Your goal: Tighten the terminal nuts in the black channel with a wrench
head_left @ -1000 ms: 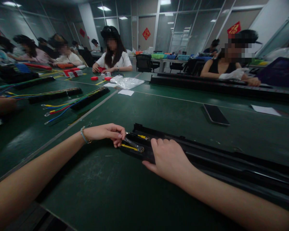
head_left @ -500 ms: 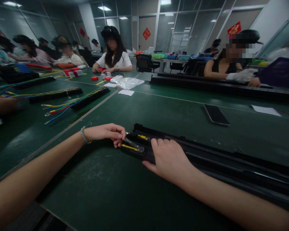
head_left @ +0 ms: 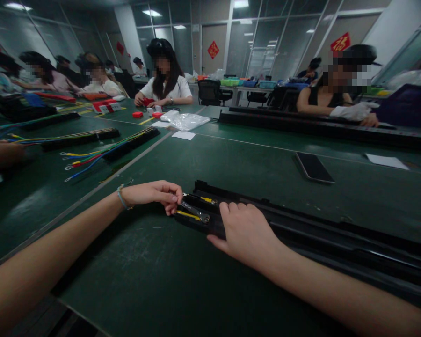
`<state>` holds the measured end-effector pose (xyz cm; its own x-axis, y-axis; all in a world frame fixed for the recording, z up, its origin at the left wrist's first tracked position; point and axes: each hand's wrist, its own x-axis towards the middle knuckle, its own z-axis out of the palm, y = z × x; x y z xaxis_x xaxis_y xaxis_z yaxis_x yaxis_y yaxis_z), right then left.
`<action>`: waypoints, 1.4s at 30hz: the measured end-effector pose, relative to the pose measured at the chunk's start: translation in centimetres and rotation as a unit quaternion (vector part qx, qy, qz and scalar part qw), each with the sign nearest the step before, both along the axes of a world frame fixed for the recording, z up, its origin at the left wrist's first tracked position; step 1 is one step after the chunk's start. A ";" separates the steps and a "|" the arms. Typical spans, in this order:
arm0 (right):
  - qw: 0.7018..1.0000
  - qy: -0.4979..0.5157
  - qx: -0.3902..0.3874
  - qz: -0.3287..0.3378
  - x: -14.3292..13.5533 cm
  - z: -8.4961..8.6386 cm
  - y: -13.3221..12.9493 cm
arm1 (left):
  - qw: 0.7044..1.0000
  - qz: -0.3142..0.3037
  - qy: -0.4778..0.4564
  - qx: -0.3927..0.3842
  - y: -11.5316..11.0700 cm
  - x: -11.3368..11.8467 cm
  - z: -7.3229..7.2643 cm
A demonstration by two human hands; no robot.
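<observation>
My left hand (head_left: 168,196) is closed on the near end of a dark metal wrench (head_left: 190,206). The wrench's ring head sits around a bolt at the end of a long black channel-shaped housing (head_left: 301,229). Two yellow-sleeved wires lie in that end: one yellow wire (head_left: 187,215) runs beside the wrench, and another yellow terminal (head_left: 206,200) ends at a second bolt. My right hand (head_left: 247,229) wraps over the housing just right of the bolts, its thumb on the near side. Its palm hides part of the channel.
A phone (head_left: 315,167) lies beyond the housing. To the left are black strips with coloured wires and ring terminals (head_left: 91,157). Plastic bags (head_left: 189,120) and red parts (head_left: 137,114) lie farther back. Co-workers sit around the green table (head_left: 143,276); one person's hand (head_left: 3,154) shows at left.
My hands, the wrench and the housing look practically unmoved. Across the table at right, a co-worker's gloved hand has shifted slightly.
</observation>
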<state>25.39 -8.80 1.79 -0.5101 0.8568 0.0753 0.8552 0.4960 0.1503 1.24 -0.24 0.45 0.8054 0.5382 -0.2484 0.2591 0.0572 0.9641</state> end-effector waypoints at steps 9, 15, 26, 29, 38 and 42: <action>1.000 0.003 -0.006 -0.001 0.0 0.1 -0.1 | 1.000 -0.004 -0.011 -0.008 -0.1 0.0 0.1; 1.000 0.000 0.000 0.000 0.1 0.0 0.0 | 1.000 -0.018 -0.016 -0.012 0.0 -0.3 0.2; 1.000 0.005 0.000 -0.003 0.1 0.0 0.0 | 0.997 0.005 -0.069 -0.041 -0.2 -0.2 -0.2; 1.000 0.002 -0.001 -0.002 0.1 0.0 0.0 | 0.996 0.011 -0.077 -0.050 -0.2 -0.3 -0.2; 1.000 -0.004 -0.015 -0.004 0.0 0.1 0.1 | 0.994 0.001 -0.094 -0.060 0.1 -0.5 -0.5; 1.000 0.004 -0.003 0.000 0.1 -0.1 0.0 | 0.994 -0.023 -0.095 -0.050 0.3 -0.6 -0.5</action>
